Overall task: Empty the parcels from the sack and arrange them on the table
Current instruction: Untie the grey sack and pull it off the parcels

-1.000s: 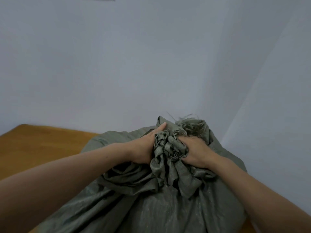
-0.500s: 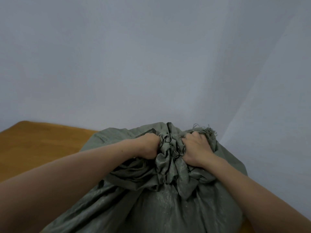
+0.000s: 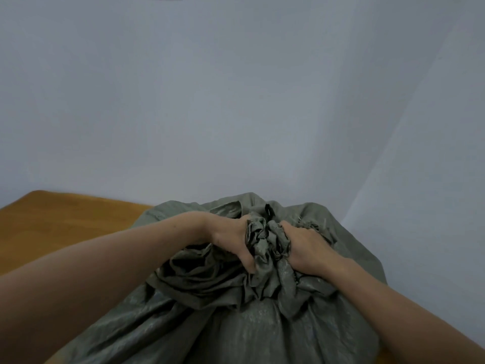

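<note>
A large grey-green woven sack (image 3: 223,327) fills the lower middle of the view and bulges with hidden contents. Its neck is bunched into a crumpled knot of fabric at the top. My left hand (image 3: 231,239) grips the left side of that bunch with curled fingers. My right hand (image 3: 301,245) grips the right side, fingers dug into the folds. No parcels show; the sack hides them. The sack stands on a wooden table (image 3: 60,222).
The brown tabletop extends to the left of the sack, with its far corner at the upper left. Plain pale walls meet in a corner behind and to the right of the sack.
Both hands have curled tighter into the bunched neck and pulled it lower. The frayed end of the sack's mouth, sticking up before, is now folded down behind my right hand.
</note>
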